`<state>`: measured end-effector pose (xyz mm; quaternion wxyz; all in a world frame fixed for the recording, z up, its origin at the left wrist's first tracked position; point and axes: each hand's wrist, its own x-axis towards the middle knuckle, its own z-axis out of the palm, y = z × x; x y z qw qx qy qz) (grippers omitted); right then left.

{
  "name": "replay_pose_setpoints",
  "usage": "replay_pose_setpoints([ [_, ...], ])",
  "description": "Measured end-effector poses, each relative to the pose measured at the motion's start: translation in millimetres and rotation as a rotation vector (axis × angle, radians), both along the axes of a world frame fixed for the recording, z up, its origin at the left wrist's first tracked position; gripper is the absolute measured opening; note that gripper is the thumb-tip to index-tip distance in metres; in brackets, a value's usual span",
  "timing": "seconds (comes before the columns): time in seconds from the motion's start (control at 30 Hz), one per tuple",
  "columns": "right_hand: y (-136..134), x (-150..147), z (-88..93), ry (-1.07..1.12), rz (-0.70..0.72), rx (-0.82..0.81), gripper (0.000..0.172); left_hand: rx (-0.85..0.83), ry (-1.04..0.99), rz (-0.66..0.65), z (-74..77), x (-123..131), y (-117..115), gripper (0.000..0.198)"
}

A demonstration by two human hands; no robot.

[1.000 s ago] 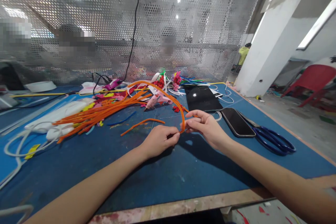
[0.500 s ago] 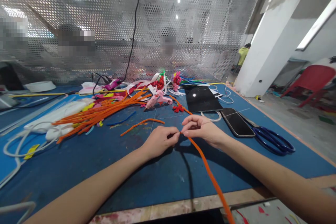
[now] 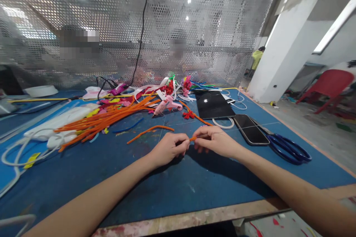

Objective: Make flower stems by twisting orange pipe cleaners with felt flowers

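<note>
My left hand [image 3: 175, 146] pinches one side of a short orange pipe cleaner [image 3: 193, 139] with thumb and forefinger. Close beside it, my right hand [image 3: 213, 143] has its thumb and fingers closed on the other side. The orange piece looks twisted in the small gap between the hands. A thin straight wire [image 3: 251, 127] sticks out to the right past my right hand. Behind that hand, an orange strand [image 3: 198, 117] slants up and left; whether it joins the held piece is hidden. A loose orange pipe cleaner [image 3: 150, 130] lies left of the hands.
Orange pipe cleaners [image 3: 105, 118] lie bundled at left near a white power strip [image 3: 59, 122]. Ahead are a pink glue gun [image 3: 168, 104] and a red flower [image 3: 189, 115]. A black tablet [image 3: 214, 105], a phone [image 3: 251, 129] and blue-handled scissors [image 3: 290, 148] are at right.
The long orange pipe cleaner end that hung toward me from my right hand has gone from the front. A twisted orange bit now shows between my fingertips, and the wire has shifted right.
</note>
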<state>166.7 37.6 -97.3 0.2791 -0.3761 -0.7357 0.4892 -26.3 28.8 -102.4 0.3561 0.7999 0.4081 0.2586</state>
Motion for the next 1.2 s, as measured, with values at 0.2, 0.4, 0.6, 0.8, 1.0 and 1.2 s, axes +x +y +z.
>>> replay_pose_setpoints([
  [0.2, 5.3, -0.2, 0.3, 0.111, -0.1, 0.078, 0.021, 0.004, 0.014, 0.026, -0.4, 0.8, -0.8, 0.025],
  [0.4, 5.2, -4.2, -4.1, 0.324, -0.026, -0.136, 0.027, 0.119, 0.112, -0.036, 0.5, 1.0, -0.9, 0.028],
  [0.6, 3.6, -6.8, -7.9, 0.375, -0.035, -0.101, 0.033, 0.156, 0.172, 0.015, -1.3, -0.8, 1.0, 0.029],
  [0.8, 3.2, -7.5, -13.1, 0.286, -0.007, 0.086, 0.027, 0.19, 0.229, 0.025, -0.6, 5.6, -5.4, 0.027],
  [1.0, -7.5, -9.0, -18.7, -0.037, 0.173, 0.417, 0.044, 0.25, 0.221, -0.037, -3.2, 15.9, -16.8, 0.02],
  [1.2, -0.7, -4.5, -14.4, 0.082, -0.073, 0.341, 0.047, 0.474, 0.253, 0.169, 2.6, 9.5, -16.3, 0.023],
])
